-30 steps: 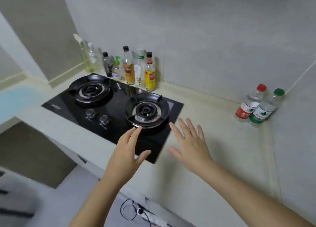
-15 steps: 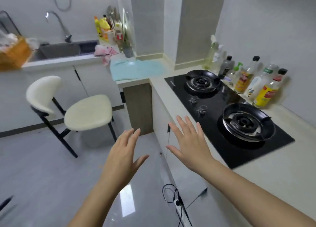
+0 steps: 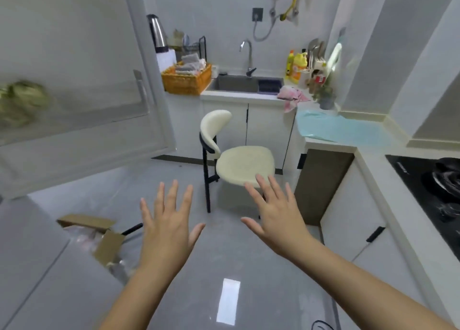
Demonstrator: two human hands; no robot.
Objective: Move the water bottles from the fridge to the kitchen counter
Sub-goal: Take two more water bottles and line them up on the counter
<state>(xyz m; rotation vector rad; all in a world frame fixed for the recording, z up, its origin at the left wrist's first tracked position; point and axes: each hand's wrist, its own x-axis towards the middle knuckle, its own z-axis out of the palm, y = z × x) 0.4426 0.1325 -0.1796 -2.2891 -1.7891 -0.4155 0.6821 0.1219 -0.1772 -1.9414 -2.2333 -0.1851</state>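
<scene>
head view looks down across kitchen floor [image 3: 224, 267].

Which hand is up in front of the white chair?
The right hand: its fingertips overlap the cream chair seat. The left hand has only grey floor behind it. Both are open, holding nothing.

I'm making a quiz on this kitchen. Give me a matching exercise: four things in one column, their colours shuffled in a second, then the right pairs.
Things:
1. chair
2. basket
3. cloth
4. mat

Colours:
a. pink
b. light blue
c. cream
d. orange

Pairs: 1-c, 2-d, 3-a, 4-b
</scene>
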